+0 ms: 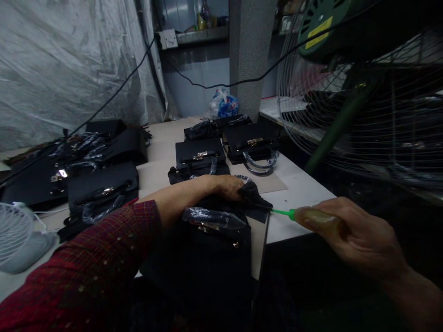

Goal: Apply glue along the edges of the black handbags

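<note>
My right hand [363, 235] is wrapped round an amber squeeze bottle [318, 220] with a thin green nozzle. The nozzle's tip meets the edge of a black piece of material [256, 196] near the table's right edge. Across the bag in front of me reaches my left hand [230, 186], its fingers curled down on that black material and partly hidden. Below my left arm lies the black handbag [214, 258], its handle [214, 217] wrapped in clear plastic, with small gold-coloured fittings. A beige sheet [258, 240] shows beside the bag.
More black handbags lie on the table, two behind my left hand [200, 154] [252, 140] and several at left [104, 184]. A large wire-caged fan [346, 115] stands close on the right. A small white fan [15, 235] is at far left. A black cable [214, 86] hangs across.
</note>
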Demonstrator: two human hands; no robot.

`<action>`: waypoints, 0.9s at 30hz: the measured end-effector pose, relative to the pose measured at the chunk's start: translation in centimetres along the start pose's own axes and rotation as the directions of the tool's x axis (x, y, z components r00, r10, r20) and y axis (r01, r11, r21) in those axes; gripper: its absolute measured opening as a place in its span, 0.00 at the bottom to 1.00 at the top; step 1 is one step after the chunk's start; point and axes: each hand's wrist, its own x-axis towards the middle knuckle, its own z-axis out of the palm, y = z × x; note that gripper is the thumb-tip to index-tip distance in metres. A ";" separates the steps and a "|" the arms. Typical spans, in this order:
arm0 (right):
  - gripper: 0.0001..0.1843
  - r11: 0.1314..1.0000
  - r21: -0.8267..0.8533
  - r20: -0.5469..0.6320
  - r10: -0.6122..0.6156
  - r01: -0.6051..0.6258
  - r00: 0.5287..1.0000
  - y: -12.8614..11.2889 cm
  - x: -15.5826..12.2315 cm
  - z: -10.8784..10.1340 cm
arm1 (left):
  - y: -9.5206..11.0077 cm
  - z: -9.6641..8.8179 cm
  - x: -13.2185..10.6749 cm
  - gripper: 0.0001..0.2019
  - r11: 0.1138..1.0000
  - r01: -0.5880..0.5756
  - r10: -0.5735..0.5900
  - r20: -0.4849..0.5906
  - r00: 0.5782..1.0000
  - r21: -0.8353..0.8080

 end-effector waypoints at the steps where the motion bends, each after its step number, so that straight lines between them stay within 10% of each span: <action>1: 0.04 1.000 -0.006 0.015 -0.019 0.020 1.000 0.1 -0.1 0.1 | 0.0 0.0 0.0 0.12 1.000 0.002 -0.002 0.000 1.000 -0.004; 27: 0.06 0.946 0.292 0.146 0.101 -0.140 0.984 -0.3 -1.2 -0.1 | 0.6 0.1 -0.3 0.12 0.999 0.050 -0.050 -0.019 0.999 -0.015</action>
